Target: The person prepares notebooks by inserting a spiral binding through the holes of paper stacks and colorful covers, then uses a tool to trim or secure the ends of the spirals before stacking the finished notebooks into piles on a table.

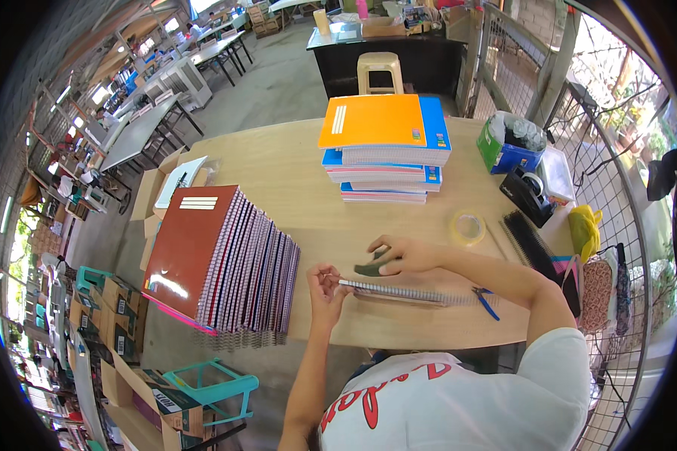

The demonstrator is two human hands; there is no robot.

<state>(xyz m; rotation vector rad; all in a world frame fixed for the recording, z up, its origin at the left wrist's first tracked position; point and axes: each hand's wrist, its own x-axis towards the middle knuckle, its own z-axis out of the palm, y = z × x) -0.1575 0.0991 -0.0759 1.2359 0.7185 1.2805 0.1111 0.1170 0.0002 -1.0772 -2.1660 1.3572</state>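
Observation:
My left hand [326,295] is closed on the left end of a spiral notebook [399,294], which stands on edge near the table's front side with its coil upward. Wire coil sticks out past the notebook's right end. Just above the coil, my right hand [408,254] is bent around a dark green piece [370,268], perhaps cloth or rubber; its exact kind is unclear. Blue-handled pliers [487,304] lie to the right of the notebook. To the left rises a tall stack of spiral notebooks [195,248] with a reddish-brown cover on top.
Orange and blue books [376,124] are piled at the table's far side. Rightward are clear tape [468,228], a black tape dispenser [526,194], black coils [530,240], a yellow bag [584,229] and a green-blue box [504,150]. A teal stool [214,387] stands on the floor left.

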